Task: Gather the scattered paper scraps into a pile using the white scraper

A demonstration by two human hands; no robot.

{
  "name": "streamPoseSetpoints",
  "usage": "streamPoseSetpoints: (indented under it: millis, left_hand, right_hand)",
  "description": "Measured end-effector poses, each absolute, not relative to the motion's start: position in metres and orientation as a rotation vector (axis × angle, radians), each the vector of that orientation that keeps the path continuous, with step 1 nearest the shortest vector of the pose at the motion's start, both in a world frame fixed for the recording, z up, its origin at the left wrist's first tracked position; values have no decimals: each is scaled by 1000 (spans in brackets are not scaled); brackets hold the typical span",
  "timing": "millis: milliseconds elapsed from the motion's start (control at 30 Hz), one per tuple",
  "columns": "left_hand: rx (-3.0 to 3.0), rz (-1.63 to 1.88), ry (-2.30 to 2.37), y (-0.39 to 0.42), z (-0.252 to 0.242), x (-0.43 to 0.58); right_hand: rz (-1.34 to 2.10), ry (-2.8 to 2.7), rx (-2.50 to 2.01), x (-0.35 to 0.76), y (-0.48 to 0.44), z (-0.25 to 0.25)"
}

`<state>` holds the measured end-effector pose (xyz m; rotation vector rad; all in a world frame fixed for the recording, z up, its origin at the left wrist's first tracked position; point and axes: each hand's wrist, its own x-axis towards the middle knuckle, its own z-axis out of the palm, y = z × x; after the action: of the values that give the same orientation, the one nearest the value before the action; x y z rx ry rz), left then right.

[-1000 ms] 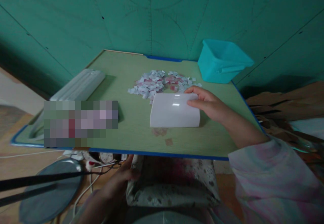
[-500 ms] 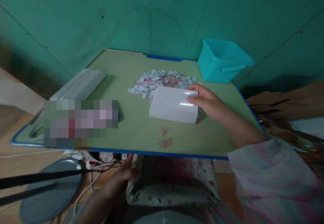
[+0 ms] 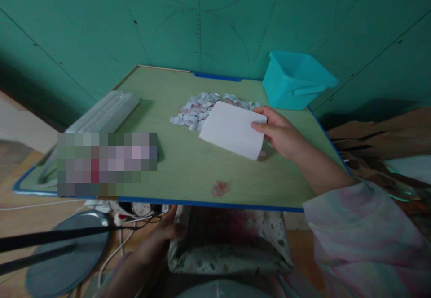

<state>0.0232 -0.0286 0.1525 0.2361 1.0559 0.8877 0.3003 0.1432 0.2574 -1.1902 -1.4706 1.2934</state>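
Note:
My right hand (image 3: 278, 131) grips a white sheet of stiff paper or thin plastic (image 3: 232, 129) at its right edge, thumb on top. The sheet is tilted above the table, its far edge overlapping a heap of small white and pinkish paper scraps (image 3: 197, 109). Nearer the front edge lies a small reddish patch of what look like scraps (image 3: 220, 189). Below the table edge, my left hand (image 3: 164, 233) is closed at the left side of an open floral fabric container (image 3: 229, 262), thumb against it; its other fingers are mostly hidden. Reddish colour shows inside the container.
On the green blue-edged table (image 3: 182, 167), a turquoise bin (image 3: 292, 82) stands at the back right. A long whitish wrapped bundle (image 3: 104, 111) lies left, behind a blurred-out area. A round grey base (image 3: 67, 253) and cables are on the floor; cardboard (image 3: 380, 131) lies right.
The sheet has turned and tipped, its far edge higher and its glossy reflections gone. Two reddish patches near the front edge now appear as one. My left hand has stayed put.

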Motion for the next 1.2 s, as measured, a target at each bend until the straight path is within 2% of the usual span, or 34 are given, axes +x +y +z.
streamPoseSetpoints:
  millis: [300, 433, 733, 1200]
  left_hand:
    - [253, 865, 1039, -33, 146, 24]
    - [315, 779, 1042, -26, 137, 17]
    - [213, 871, 1085, -34, 156, 29]
    - [171, 911, 992, -29, 154, 30]
  right_hand:
    - [1029, -1457, -1277, 306, 148, 254]
    - [1072, -1464, -1256, 307, 152, 247]
    - [1100, -1575, -1290, 302, 143, 257]
    - [1086, -1585, -1271, 302, 145, 254]
